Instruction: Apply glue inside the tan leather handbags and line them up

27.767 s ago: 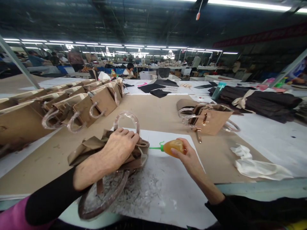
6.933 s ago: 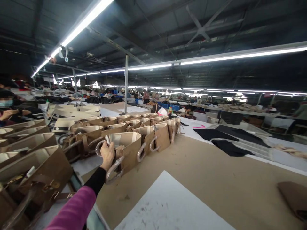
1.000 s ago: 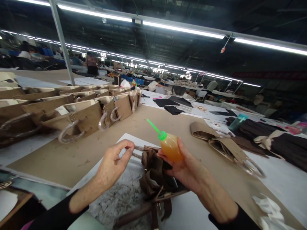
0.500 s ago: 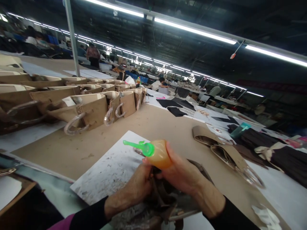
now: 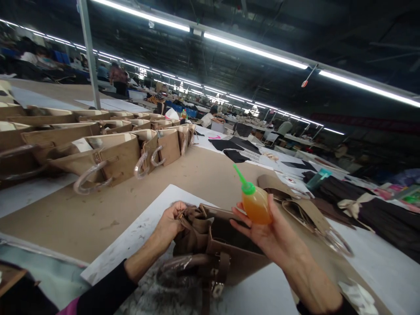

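Left hand (image 5: pixel 169 225) gripping the gathered top of a brown handbag (image 5: pixel 236 258), lying on a white sheet (image 5: pixel 131 238); right hand (image 5: pixel 262 240) cradling an orange-filled squeeze bottle (image 5: pixel 256 206) (green nozzle tilting up) beside it; tan bags (image 5: pixel 118 159) standing in rows beyond.

A green-nozzled amber squeeze bottle (image 5: pixel 256 205) tilts above a crumpled brown handbag (image 5: pixel 232 258).

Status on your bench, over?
Left hand gripping folded top of brown bag. Right hand holding squeeze bottle, green nozzle up. Second bag lying beyond right hand.
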`<act>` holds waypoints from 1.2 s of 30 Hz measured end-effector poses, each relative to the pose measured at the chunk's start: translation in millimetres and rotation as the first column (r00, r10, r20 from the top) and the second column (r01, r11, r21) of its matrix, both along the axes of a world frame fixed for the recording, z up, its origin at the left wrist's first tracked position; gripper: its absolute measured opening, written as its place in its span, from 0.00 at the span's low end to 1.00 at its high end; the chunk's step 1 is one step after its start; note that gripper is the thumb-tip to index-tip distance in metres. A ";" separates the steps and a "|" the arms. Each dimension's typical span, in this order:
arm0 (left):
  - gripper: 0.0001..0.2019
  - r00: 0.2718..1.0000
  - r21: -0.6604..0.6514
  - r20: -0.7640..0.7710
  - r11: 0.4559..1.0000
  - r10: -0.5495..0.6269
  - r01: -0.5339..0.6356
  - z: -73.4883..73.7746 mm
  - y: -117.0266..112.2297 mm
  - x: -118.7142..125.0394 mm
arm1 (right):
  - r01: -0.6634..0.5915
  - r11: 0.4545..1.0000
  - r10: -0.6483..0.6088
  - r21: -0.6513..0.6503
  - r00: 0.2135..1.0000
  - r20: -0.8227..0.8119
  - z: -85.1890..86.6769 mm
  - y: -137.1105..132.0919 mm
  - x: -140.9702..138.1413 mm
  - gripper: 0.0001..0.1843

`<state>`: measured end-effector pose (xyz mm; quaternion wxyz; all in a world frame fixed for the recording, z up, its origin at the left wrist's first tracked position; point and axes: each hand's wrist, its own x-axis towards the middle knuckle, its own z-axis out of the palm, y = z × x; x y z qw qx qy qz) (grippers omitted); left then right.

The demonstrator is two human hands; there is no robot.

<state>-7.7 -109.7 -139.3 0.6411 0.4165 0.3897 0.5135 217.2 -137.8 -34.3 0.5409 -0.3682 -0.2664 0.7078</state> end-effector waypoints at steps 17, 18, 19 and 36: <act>0.16 0.889 0.184 -0.454 0.968 -0.069 0.169 26.8 -3.2 -19.1 | -0.210 0.975 0.207 -0.076 0.977 -0.045 -1.5 -10.6 -26.7 0.25; 0.16 0.862 0.175 -0.499 0.962 -0.094 0.207 32.7 -9.4 -23.5 | -0.259 0.963 0.257 -0.078 0.966 -0.042 -0.5 -11.9 -30.5 0.26; 0.16 0.844 0.168 -0.522 0.955 -0.123 0.244 38.7 -17.2 -26.4 | -0.306 0.949 0.304 -0.076 0.952 -0.041 0.3 -13.1 -34.4 0.25; 0.20 0.989 -0.022 -0.141 0.999 -0.051 0.048 37.3 -41.6 19.9 | -0.306 0.941 0.315 0.147 0.948 -0.043 -4.5 6.2 -101.4 0.35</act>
